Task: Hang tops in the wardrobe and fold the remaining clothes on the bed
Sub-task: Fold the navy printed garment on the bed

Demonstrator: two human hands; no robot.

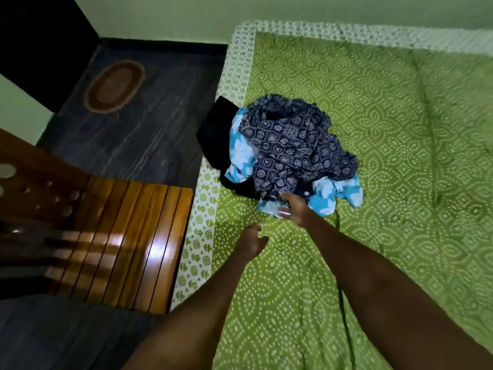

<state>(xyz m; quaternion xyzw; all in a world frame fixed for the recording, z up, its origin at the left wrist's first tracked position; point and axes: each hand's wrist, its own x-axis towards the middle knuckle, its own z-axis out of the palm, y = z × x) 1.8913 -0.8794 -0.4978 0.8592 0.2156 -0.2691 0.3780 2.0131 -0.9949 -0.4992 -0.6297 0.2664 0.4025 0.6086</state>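
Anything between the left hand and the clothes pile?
Head view: only bare green dotted bedsheet between the left hand and the crumpled navy, blue and black clothes pile.

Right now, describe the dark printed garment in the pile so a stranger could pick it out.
On the green bedspread, a heap of clothes sits near the bed's left edge. The navy garment lies on top, above a sky-blue piece and a plain black one; only it carries small white floral medallions.

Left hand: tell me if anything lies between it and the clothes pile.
Nothing visible does. Only bare green bedspread lies between the left hand and the clothes pile; the right hand already grips its near edge.
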